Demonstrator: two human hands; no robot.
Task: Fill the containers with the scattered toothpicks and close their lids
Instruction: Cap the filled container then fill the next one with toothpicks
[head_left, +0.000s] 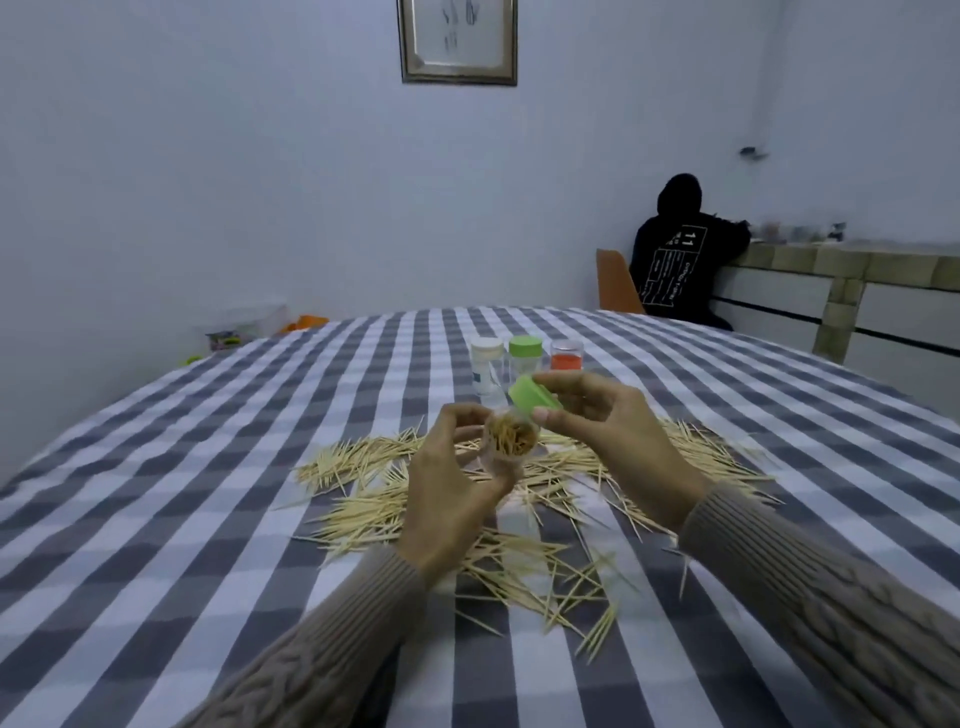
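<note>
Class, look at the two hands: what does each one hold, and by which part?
The left hand grips a clear container full of toothpicks by its side wall. The right hand pinches a green lid by its rim, beside the container's open mouth.

Worktop (208, 467) with a checked cloth

Scattered toothpicks (363, 519) lie in its middle; three containers (524, 358) stand upright behind them, side by side.
</note>
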